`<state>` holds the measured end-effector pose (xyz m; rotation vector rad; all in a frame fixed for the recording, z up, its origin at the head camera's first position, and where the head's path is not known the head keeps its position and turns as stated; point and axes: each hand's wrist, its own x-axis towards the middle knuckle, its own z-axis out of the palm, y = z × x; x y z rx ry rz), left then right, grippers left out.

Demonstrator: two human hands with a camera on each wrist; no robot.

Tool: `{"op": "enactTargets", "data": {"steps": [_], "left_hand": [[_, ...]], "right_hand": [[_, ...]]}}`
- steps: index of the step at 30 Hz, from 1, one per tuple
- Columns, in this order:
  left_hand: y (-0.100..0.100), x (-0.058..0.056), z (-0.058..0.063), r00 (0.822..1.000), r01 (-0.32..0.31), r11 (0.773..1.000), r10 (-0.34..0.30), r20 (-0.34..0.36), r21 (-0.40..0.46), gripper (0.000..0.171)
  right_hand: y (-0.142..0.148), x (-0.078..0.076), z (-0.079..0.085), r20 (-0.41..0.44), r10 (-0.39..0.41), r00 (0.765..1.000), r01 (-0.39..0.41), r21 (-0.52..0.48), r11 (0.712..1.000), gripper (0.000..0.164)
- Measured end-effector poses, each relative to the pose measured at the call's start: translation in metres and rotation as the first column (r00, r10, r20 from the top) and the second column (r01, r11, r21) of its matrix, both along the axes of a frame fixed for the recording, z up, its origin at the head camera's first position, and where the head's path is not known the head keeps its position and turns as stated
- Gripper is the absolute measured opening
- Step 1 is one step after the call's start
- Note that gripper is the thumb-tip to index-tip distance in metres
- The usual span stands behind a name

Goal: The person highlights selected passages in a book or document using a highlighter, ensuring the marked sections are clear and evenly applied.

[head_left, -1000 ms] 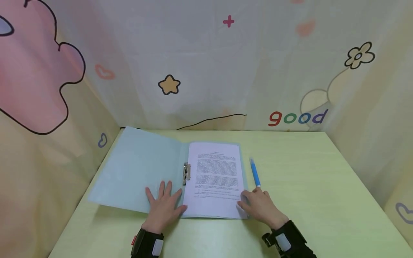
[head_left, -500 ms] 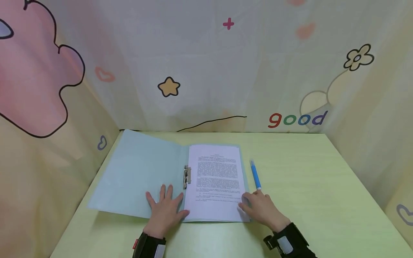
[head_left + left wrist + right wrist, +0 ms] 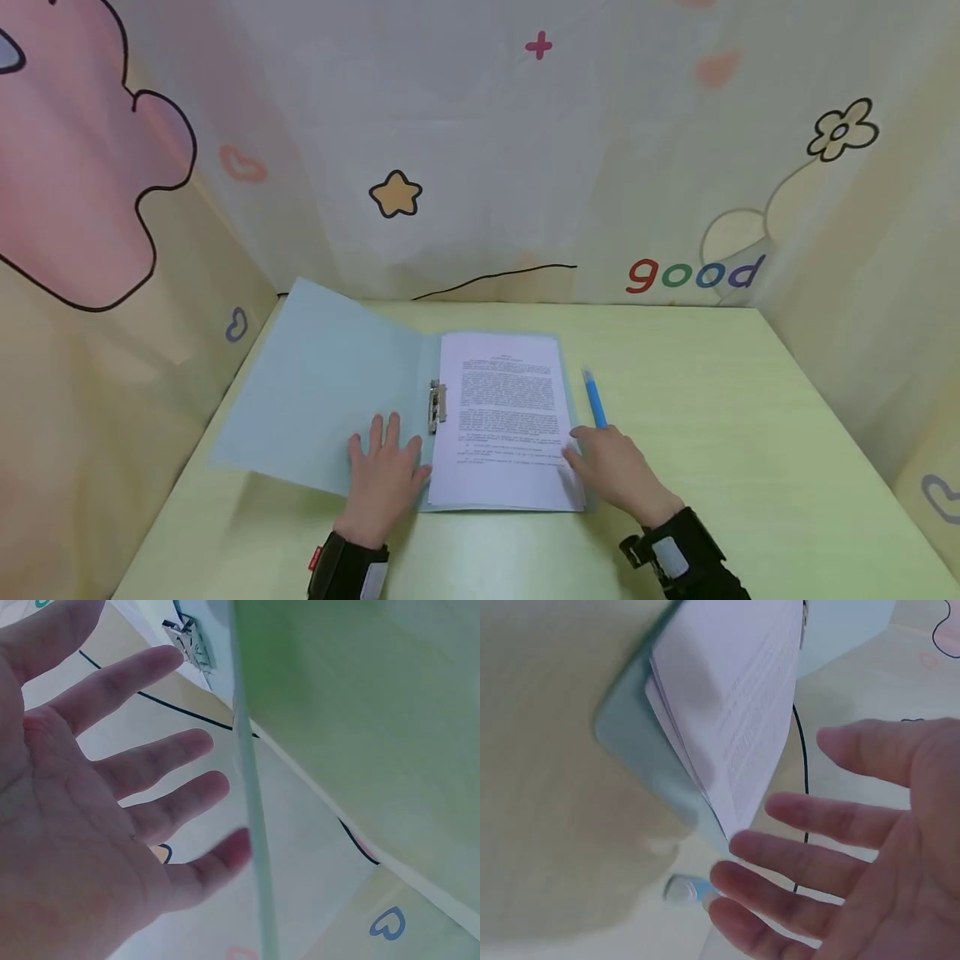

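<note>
Blue pen (image 3: 595,400) beside folder (image 3: 322,392), partly behind loose-fingered right hand (image 3: 622,473) (head view); left hand (image 3: 380,487) outspread

In the head view, the table (image 3: 765,433) offered room to pass at right, beyond the blue pen (image 3: 595,398), and at bottom centre, between the left hand (image 3: 381,483) and right hand (image 3: 621,473). The folder's tilted cover (image 3: 322,383) obstructed low passage left of centre; the right hand blocked the paper stack's (image 3: 510,400) lower right edge. The curtain (image 3: 480,167) closed off the top.
</note>
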<state>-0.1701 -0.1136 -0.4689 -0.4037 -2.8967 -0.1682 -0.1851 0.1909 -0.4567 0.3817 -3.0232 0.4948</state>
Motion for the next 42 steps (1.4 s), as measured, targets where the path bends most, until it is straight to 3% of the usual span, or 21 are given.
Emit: {"op": "enactTargets", "data": {"steps": [3,6,10,14,19,24,28,33,37,42], "left_hand": [[0.001,-0.002,0.003,1.000,0.018,0.999,-0.018,0.004,0.048,0.036],[0.004,-0.004,0.006,0.999,0.034,0.996,-0.036,0.019,0.087,0.037],[0.008,-0.006,0.009,0.997,0.048,0.994,-0.053,0.050,0.098,0.042],[0.012,-0.005,0.012,0.996,0.062,0.992,-0.068,0.058,0.108,0.044],[0.016,-0.004,0.015,0.995,0.068,0.991,-0.075,0.060,0.113,0.041],[0.020,-0.006,0.018,0.994,0.073,0.989,-0.083,0.071,0.132,0.041],[0.021,-0.007,0.019,0.994,0.070,0.988,-0.080,0.069,0.140,0.048],[0.024,-0.008,0.020,0.994,0.080,0.985,-0.091,0.065,0.150,0.056],[0.027,-0.009,0.020,0.991,0.103,0.981,-0.115,0.064,0.164,0.055],[0.032,-0.009,0.022,0.988,0.115,0.976,-0.132,0.080,0.185,0.053]], "right_hand": [[0.011,-0.008,0.002,-0.085,-0.041,0.996,0.043,0.019,0.999,0.034],[0.024,-0.019,0.005,-0.108,-0.103,0.989,0.109,0.058,0.992,0.033],[0.036,-0.033,0.006,0.027,-0.206,0.978,0.202,0.102,0.974,0.040],[0.039,-0.041,0.002,0.191,-0.255,0.948,0.232,0.131,0.964,0.042],[0.039,-0.049,-0.006,0.241,-0.233,0.942,0.199,0.159,0.967,0.037],[0.042,-0.050,-0.003,0.181,-0.204,0.962,0.182,0.134,0.974,0.025],[0.049,-0.048,0.005,0.057,-0.187,0.981,0.182,0.081,0.980,0.025],[0.054,-0.041,0.018,-0.069,-0.195,0.978,0.192,-0.042,0.980,0.026],[0.051,-0.035,0.028,-0.112,-0.193,0.975,0.168,-0.200,0.965,0.028],[0.046,-0.028,0.035,-0.209,-0.132,0.969,0.042,-0.389,0.920,0.025]]}}
